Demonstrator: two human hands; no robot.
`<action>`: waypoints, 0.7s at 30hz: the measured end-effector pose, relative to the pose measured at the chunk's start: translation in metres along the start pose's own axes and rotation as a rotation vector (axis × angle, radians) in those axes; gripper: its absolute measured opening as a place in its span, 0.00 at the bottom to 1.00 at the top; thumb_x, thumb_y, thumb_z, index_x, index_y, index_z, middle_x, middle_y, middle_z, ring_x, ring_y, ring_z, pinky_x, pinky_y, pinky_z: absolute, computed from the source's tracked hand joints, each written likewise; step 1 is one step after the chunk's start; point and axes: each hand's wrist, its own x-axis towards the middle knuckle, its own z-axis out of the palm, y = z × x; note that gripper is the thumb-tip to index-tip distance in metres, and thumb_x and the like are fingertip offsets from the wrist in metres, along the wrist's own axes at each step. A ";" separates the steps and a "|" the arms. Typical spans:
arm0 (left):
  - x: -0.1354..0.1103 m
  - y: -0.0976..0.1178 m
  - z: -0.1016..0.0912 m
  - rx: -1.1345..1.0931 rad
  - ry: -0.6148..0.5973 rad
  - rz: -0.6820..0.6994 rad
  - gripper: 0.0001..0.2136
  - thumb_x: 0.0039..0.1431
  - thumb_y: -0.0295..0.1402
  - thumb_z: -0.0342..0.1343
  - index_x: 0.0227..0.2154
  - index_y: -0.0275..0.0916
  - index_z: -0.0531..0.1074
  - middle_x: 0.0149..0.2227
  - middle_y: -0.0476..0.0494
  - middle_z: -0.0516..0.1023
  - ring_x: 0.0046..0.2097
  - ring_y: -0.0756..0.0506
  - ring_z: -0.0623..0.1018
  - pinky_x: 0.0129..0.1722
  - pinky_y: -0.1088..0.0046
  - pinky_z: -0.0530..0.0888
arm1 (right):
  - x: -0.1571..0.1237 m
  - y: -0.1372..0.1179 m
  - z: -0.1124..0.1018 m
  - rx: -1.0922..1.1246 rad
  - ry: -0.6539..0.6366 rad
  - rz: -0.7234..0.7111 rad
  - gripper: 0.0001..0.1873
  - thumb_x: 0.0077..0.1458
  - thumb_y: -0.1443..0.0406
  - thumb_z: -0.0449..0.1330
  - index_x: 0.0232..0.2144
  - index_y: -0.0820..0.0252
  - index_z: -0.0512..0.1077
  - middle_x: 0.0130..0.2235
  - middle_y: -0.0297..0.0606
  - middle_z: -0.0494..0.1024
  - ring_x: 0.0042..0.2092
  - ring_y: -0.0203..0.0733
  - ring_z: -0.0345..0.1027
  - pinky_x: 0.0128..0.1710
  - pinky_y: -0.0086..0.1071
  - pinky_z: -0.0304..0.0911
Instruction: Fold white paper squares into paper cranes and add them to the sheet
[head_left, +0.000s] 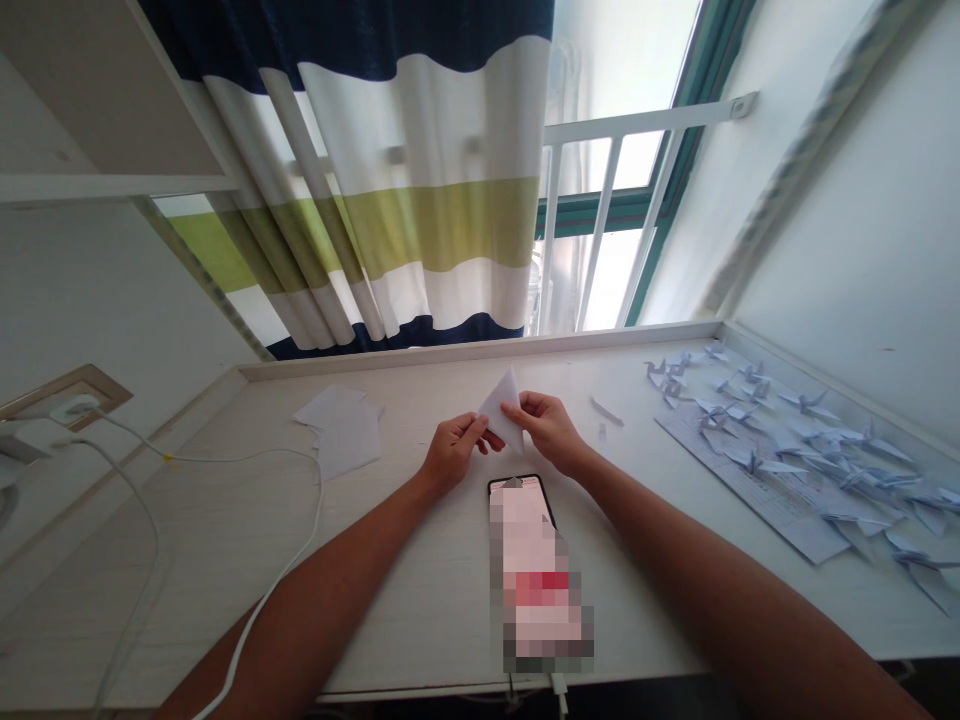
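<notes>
A small folded sheet of white paper [504, 408] is held up over the desk between both hands. My left hand [454, 447] pinches its lower left edge between thumb and fingers. On the opposite side, my right hand [549, 428] grips the paper with the thumb on its near face. One corner of the paper points upward, and part of its lower edge hangs below the fingers. Just below the hands lies a phone [529, 560], its screen lit and mostly blurred out.
White paper sheets [346, 435] lie on the left of the desk [405, 580]. Several folded paper cranes [802, 450] cover the right side, some on a printed sheet [757, 500]. Paper scraps [606, 412] lie right of my hands. A white cable [247, 458] crosses my left forearm.
</notes>
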 end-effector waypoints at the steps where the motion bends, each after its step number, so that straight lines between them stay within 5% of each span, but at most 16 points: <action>1: -0.001 0.000 0.000 0.015 -0.011 0.003 0.20 0.65 0.47 0.53 0.27 0.35 0.77 0.29 0.39 0.82 0.29 0.47 0.77 0.32 0.69 0.74 | 0.000 -0.001 0.000 0.008 -0.005 -0.002 0.23 0.48 0.46 0.69 0.28 0.61 0.75 0.29 0.36 0.78 0.31 0.40 0.70 0.33 0.34 0.65; 21: -0.005 -0.003 -0.005 0.232 -0.042 0.069 0.21 0.67 0.45 0.50 0.25 0.38 0.77 0.27 0.43 0.81 0.28 0.48 0.73 0.33 0.71 0.71 | 0.007 -0.005 -0.008 0.036 0.150 -0.127 0.20 0.50 0.49 0.69 0.29 0.60 0.77 0.28 0.35 0.75 0.32 0.38 0.66 0.35 0.34 0.64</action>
